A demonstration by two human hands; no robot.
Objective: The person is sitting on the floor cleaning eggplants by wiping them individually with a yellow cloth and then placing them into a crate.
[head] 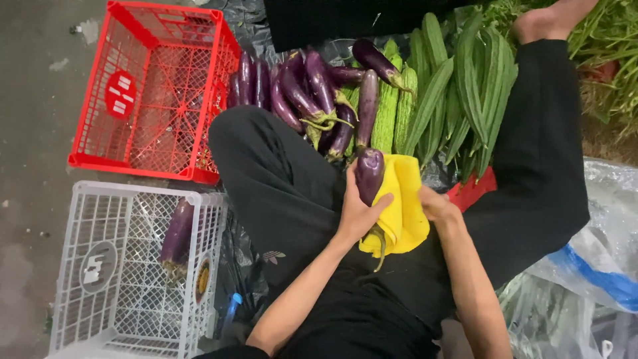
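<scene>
Head view, looking down on a person seated cross-legged in dark trousers: well off to the left of the fingers sit two plastic crates, a red crate (154, 86) that shows nothing inside, and nearer the viewer a white crate (133, 266) with a single purple eggplant (177, 234) lying in it, stem end toward the viewer. Moving right, the left hand (357, 211) is wrapped around the lower half of a long purple eggplant (369, 174), fingers curled closed on it from the left side. The eggplant's long axis runs away from the viewer, its rounded tip past the fingertips and its green stem and curling tail below the palm, pointing back toward the lap. Just right of it, touching its flank, is a yellow cloth (405, 209), and the right hand (435, 205) presses into that cloth from the right; its fingers are mostly hidden in the folds, so I cannot tell how tightly they close, only that they hold the cloth. Both hands are equally near the eggplant. Beyond the fingertips lies a heap of unboxed eggplants (302, 93) on dark plastic, then bitter gourds (387, 106) and ridged gourds (475, 80) further right, with clear plastic sheeting (598, 226) at the far right.
</scene>
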